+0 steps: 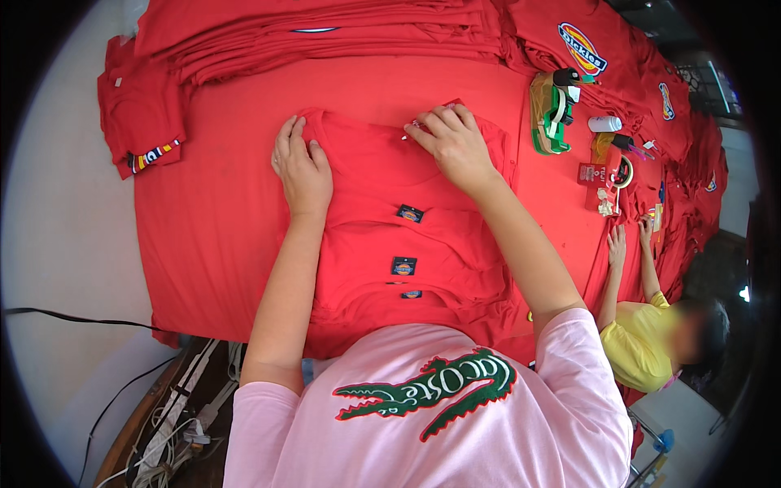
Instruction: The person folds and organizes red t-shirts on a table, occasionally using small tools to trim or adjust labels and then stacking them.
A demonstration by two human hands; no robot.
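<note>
Hands: left (302, 167) pressed flat on red shirt (382, 175), right (451, 142) pinching its collar.

Left hand (302, 165) presses flat on the top red shirt (382, 175); right hand (452, 142) pinches its collar edge

The folded shirt (390, 171) lies mid-counter (203, 228), both hands (303, 167) on its far edge. Behind it sits a stack of shirts (325, 37); to its right the tape dispenser (551, 114); nearer than it, 3 overlapping shirts (407, 276).
</note>
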